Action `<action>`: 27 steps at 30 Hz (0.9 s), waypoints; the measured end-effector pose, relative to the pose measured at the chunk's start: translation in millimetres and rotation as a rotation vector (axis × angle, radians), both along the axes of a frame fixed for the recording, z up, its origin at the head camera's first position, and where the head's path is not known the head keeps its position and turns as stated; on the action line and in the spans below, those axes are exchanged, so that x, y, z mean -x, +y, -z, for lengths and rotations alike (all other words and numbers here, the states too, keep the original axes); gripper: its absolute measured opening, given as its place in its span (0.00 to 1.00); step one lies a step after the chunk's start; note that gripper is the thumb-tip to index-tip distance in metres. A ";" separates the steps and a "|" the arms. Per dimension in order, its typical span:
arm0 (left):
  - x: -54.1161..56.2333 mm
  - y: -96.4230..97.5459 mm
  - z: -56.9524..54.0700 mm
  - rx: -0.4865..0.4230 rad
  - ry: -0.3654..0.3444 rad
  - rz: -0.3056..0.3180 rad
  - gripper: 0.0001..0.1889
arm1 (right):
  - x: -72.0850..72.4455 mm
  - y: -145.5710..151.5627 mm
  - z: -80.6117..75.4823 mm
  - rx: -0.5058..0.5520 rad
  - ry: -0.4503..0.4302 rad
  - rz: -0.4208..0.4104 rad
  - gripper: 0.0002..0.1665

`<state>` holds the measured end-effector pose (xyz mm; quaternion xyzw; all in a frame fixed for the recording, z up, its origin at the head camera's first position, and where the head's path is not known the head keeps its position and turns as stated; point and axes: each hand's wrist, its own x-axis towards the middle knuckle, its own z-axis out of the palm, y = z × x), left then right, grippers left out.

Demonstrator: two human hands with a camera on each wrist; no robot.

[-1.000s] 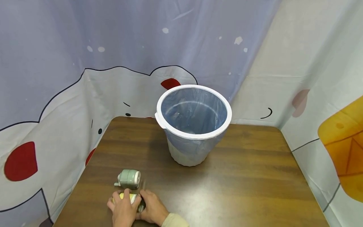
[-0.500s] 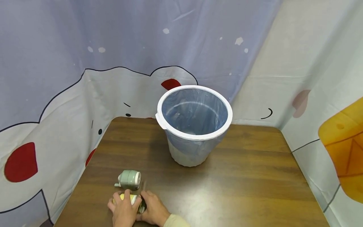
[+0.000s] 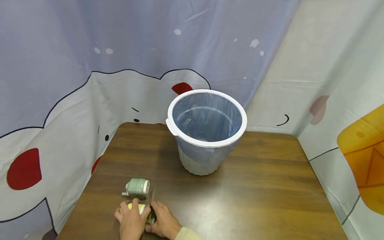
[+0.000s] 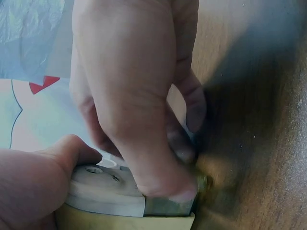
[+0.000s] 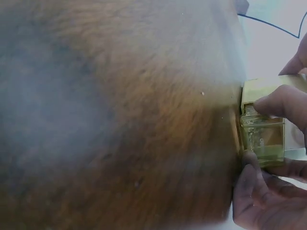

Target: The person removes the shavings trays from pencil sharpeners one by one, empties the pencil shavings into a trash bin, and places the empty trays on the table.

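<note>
A yellow and white pencil sharpener (image 3: 142,209) lies low on the table at the front left, under my left hand (image 3: 131,221), which grips its body. My right hand (image 3: 164,220) pinches the clear yellowish drawer (image 5: 271,136) at the sharpener's end. Bits that look like shavings show inside the drawer in the right wrist view. In the left wrist view the sharpener's pale end face (image 4: 103,184) shows beside the fingers; much of its body is covered by the hands. Just behind it a green pencil sharpener (image 3: 137,188) lies on its side, its crank pointing left.
A white bin (image 3: 199,163) lined with a thin bluish bag stands at the back middle of the wooden table (image 3: 264,193). Printed curtains (image 3: 144,36) hang close behind the table and along both sides.
My right hand has edged slightly rightward, and a little more of the drawer shows between the hands. My left hand keeps its grip. The head view has shifted slightly.
</note>
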<state>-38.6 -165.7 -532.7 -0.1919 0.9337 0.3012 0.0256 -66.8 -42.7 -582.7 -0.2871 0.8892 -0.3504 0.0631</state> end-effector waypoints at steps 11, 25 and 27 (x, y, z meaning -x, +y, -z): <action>-0.3 -6.1 -0.1 0.007 -0.051 0.007 0.25 | -2.0 11.6 -0.4 -0.006 -0.152 0.020 0.24; 2.5 -2.0 1.5 -0.011 -0.071 0.002 0.28 | -6.6 36.4 2.9 0.062 -0.155 0.009 0.25; 1.9 -1.5 1.4 -0.010 -0.064 0.000 0.28 | -7.9 40.6 3.9 0.073 -0.149 0.007 0.25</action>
